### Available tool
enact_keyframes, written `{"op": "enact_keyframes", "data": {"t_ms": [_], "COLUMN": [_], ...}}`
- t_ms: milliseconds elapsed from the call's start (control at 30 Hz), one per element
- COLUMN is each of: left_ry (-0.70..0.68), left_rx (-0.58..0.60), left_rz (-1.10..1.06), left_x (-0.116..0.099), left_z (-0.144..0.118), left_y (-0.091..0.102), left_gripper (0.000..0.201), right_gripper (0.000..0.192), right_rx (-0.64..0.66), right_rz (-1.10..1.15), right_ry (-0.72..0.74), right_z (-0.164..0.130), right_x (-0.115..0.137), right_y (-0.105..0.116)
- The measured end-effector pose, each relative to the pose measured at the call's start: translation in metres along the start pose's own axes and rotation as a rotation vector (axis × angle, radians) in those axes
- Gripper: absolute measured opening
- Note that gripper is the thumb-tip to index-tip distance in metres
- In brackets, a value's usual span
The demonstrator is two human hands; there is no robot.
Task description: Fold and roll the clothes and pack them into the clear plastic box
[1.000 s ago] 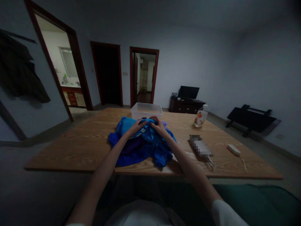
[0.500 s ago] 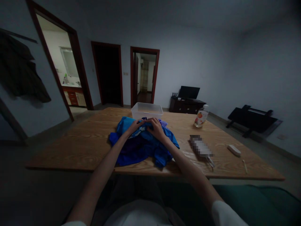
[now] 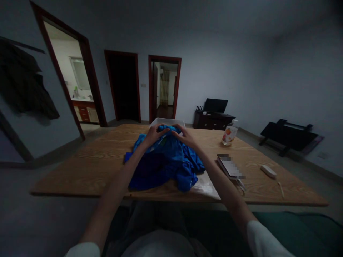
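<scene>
A crumpled heap of blue clothes (image 3: 160,167) lies on the wooden table in front of me, lighter blue above and darker blue below. My left hand (image 3: 155,135) grips the upper edge of a blue garment (image 3: 171,151) from the left. On the other side of that bunched edge, my right hand (image 3: 186,135) is closed on the same garment. Both hands lift its top a little above the heap, thumbs toward each other. Just behind them stands a clear plastic box (image 3: 167,122), mostly hidden by the hands and cloth.
On the right of the table (image 3: 88,164) are a plastic bottle (image 3: 229,134) with a fruit label, a blurred-out flat object with a strap (image 3: 230,167), a white oblong item (image 3: 268,171) and a thin pale stick (image 3: 281,190). A green seat (image 3: 297,228) lies below the near edge.
Both hands have risen slightly, drawing the garment's edge up so it now covers more of the clear box. The purple cloth at the heap's right is no longer visible.
</scene>
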State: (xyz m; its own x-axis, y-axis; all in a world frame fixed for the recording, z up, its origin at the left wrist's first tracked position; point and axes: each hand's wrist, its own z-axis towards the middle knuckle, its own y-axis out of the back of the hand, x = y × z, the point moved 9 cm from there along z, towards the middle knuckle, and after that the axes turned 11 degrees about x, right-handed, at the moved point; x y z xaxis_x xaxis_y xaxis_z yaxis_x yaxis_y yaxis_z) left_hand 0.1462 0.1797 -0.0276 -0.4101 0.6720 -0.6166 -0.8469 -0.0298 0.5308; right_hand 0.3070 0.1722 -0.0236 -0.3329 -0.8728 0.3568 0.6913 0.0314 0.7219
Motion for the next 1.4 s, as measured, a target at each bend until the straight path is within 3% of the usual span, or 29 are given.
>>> {"op": "enact_keyframes", "data": {"t_ms": [133,267,367,467,633,767,933,1033,1167,1267,1400], "left_ry": [-0.114,-0.211,-0.28,-0.323,-0.208,-0.119,-0.135,-0.15,-0.193,-0.196,-0.098], "left_rx": [0.055,0.035,0.027,0.076,0.179,0.258,0.345,0.285,0.182,0.132,0.111], "left_rz": [0.27,0.656,0.824,0.863,0.722,0.602,0.541,0.544,0.6,0.676,0.754], "left_x": [-0.058,-0.114,-0.145,-0.162,-0.162,-0.155,-0.155,-0.155,-0.157,-0.157,-0.15], "left_z": [0.009,0.011,0.012,0.014,0.014,0.012,0.01,0.007,-0.001,-0.01,-0.022], "left_y": [0.024,0.045,0.055,0.057,0.056,0.045,0.029,0.03,0.027,0.021,0.017], "left_gripper": [0.048,0.044,0.043,0.043,0.052,0.058,0.054,0.051,0.045,0.041,0.044], "right_gripper": [0.039,0.038,0.037,0.039,0.039,0.033,0.03,0.03,0.037,0.042,0.039], "right_rx": [-0.043,-0.138,-0.191,-0.224,-0.277,-0.373,-0.401,-0.335,-0.147,-0.042,0.014], "right_rz": [-0.257,-0.414,-0.441,-0.439,-0.466,-0.53,-0.47,-0.36,-0.296,-0.259,-0.263], "right_ry": [0.096,0.115,0.17,0.212,0.25,0.275,0.252,0.254,0.243,0.183,0.133], "right_z": [0.013,0.019,0.02,0.018,0.008,-0.005,-0.008,-0.006,-0.006,-0.008,-0.008], "right_x": [0.037,0.065,0.083,0.097,0.115,0.121,0.121,0.129,0.137,0.128,0.116], "right_y": [0.033,0.053,0.06,0.066,0.074,0.073,0.072,0.078,0.082,0.082,0.077]}}
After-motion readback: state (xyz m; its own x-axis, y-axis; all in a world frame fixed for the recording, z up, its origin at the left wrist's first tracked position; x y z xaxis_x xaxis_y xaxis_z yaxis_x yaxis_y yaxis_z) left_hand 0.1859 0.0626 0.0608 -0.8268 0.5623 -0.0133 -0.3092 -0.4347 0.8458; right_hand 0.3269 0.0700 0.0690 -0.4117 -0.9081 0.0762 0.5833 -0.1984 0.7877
